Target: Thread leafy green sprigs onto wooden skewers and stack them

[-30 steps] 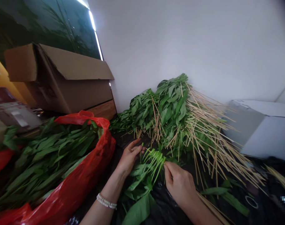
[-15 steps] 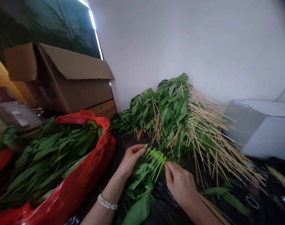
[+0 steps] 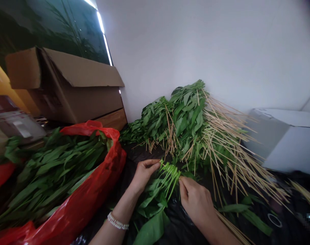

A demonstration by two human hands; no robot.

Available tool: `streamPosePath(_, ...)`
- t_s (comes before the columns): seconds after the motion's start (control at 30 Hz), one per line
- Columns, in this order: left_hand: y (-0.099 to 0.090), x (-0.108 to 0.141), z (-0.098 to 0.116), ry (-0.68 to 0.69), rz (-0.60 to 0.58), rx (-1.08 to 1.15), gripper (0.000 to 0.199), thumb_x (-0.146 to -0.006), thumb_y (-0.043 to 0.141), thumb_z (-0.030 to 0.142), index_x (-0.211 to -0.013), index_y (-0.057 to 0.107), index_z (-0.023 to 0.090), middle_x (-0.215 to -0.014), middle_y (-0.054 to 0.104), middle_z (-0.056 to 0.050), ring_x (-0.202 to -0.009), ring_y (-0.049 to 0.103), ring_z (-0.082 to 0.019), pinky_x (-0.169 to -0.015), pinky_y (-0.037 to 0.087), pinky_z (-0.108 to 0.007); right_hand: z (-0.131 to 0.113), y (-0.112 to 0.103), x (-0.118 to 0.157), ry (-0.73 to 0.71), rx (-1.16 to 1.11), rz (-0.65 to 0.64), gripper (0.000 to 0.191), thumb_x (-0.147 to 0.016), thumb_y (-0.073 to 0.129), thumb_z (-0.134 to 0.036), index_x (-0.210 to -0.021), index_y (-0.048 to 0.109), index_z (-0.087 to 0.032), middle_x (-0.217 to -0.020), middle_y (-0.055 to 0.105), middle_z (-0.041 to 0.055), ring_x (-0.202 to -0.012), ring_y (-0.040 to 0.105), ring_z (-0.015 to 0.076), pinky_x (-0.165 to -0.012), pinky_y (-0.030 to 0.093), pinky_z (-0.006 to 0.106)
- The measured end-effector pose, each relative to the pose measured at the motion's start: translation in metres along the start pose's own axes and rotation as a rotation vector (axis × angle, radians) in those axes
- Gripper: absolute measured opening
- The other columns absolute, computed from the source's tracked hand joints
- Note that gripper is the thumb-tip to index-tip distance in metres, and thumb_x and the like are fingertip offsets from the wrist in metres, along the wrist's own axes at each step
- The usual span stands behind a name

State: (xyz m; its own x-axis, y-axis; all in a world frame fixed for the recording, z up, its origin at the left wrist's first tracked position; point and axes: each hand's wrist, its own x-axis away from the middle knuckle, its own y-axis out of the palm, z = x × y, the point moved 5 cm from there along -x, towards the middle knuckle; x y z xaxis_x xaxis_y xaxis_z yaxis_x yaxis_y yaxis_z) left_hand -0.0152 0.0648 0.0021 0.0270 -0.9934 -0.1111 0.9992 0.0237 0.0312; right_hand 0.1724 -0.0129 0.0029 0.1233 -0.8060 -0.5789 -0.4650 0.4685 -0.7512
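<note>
Between my hands hangs a row of green leafy stems (image 3: 170,173), their pale stalk ends side by side along a thin wooden skewer that is mostly hidden. My left hand (image 3: 144,173) pinches a stalk end at the row's left end, thumb against fingers. At the right end, my right hand (image 3: 197,196) is closed on the skewer; most of it is covered by the fingers. Broad leaves (image 3: 152,227) droop below the row over black plastic sheeting (image 3: 179,217). Under my right forearm lie several bare skewers (image 3: 235,226).
A red plastic bag (image 3: 93,190) full of leafy stems (image 3: 52,170) stands at left, below an opened cardboard box (image 3: 91,102). Ahead, skewered leaf bunches (image 3: 188,105) lean by the wall, skewer ends (image 3: 236,156) jutting right. A white box (image 3: 292,143) stands far right.
My left fingers have shifted slightly down and right, bringing the pinched stalk end closer to the row. My right hand has barely moved.
</note>
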Motion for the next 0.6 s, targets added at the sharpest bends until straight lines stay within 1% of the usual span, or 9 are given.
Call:
streamPosePath(0.1, -0.0009, 0.0004, 0.0025, 0.029, 0.038, -0.022, 0.029, -0.063, 0.082, 0.033, -0.086, 0.079, 0.016, -0.09, 0.077, -0.008, -0.086, 0.068, -0.021, -0.085, 0.049, -0.03, -0.0008, -0.0008, 0.0003, -0.003, 0.005, 0.009, 0.029, -0.095, 0.037, -0.017, -0.088, 0.065, -0.021, -0.081, 0.07, 0.0026, -0.069, 0.067, 0.0144, -0.058, 0.036, 0.024)
streamPosePath(0.23, -0.0047, -0.0005, 0.0011, 0.031, 0.083, -0.017, 0.026, -0.063, 0.082, 0.031, -0.085, 0.079, 0.016, -0.089, 0.077, -0.007, -0.086, 0.068, -0.021, -0.087, 0.048, -0.03, -0.001, -0.0013, 0.0, -0.011, -0.002, 0.007, 0.029, -0.095, 0.036, -0.017, -0.091, 0.065, -0.02, -0.082, 0.07, 0.0037, -0.07, 0.067, 0.0146, -0.059, 0.038, 0.024)
streamPosePath(0.43, -0.0042, -0.0002, 0.0019, 0.036, 0.075, 0.005, 0.028, -0.062, 0.084, 0.032, -0.084, 0.079, 0.017, -0.088, 0.077, -0.008, -0.084, 0.068, -0.021, -0.084, 0.049, -0.03, -0.0009, -0.0015, -0.0003, -0.014, 0.011, 0.01, 0.03, -0.096, 0.035, -0.018, -0.089, 0.064, -0.021, -0.079, 0.07, 0.0037, -0.067, 0.066, 0.0142, -0.057, 0.038, 0.023)
streamPosePath(0.6, -0.0041, -0.0001, 0.0042, 0.046, 0.066, -0.026, 0.026, -0.063, 0.082, 0.032, -0.085, 0.079, 0.017, -0.088, 0.077, -0.008, -0.086, 0.068, -0.022, -0.086, 0.049, -0.032, -0.0005, -0.0005, 0.0003, -0.003, 0.015, -0.002, 0.029, -0.095, 0.036, -0.018, -0.085, 0.064, -0.021, -0.076, 0.068, 0.0025, -0.064, 0.066, 0.0142, -0.056, 0.036, 0.024)
